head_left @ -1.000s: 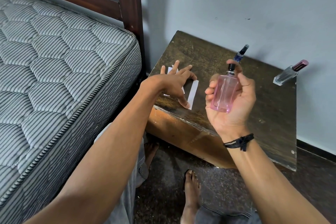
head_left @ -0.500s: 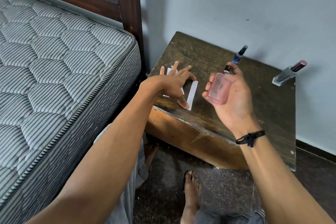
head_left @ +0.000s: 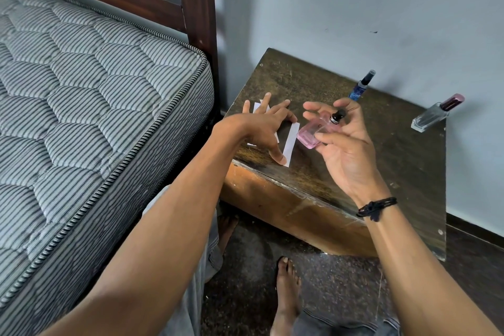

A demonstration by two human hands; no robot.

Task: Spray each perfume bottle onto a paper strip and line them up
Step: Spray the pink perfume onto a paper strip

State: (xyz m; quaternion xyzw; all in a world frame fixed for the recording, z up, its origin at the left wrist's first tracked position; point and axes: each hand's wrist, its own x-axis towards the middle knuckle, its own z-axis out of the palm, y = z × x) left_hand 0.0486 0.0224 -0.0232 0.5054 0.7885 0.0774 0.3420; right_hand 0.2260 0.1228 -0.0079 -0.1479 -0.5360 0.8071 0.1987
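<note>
Read the tabletop as a dial as the head camera sees it, with 12 o'clock toward the wall. The right hand (head_left: 346, 150) hangs over the middle of the wooden table (head_left: 300, 82) and grips the pink perfume bottle (head_left: 311, 135). Its fingers curl round the glass body and the thumb lies along the near side. The bottle is tilted, with its black sprayer pointing toward 1 o'clock and its base toward 8 o'clock. It is held off the wood, just beside a paper strip (head_left: 291, 142).

That white strip lies flat at about 9 o'clock, running from 12 to 6. The left hand (head_left: 259, 128) is spread open above it with straight fingers, and the thumb tip presses on the strip's near end by the table edge. More white paper (head_left: 257, 108) shows beneath the spread fingers toward 10 o'clock. How many pieces lie there cannot be told.

A slim blue spray bottle (head_left: 359, 88) stands at 12 o'clock, just behind the right fingertips. A clear bottle with a dark pink cap (head_left: 433, 116) stands at 2 o'clock by the wall, well apart from the hands. A black cord bracelet (head_left: 376, 206) circles the right wrist. A striped quilted mattress (head_left: 95, 95) fills the 9 o'clock side beyond the table, and a bare foot (head_left: 286, 294) rests on the dark floor at 6 o'clock
</note>
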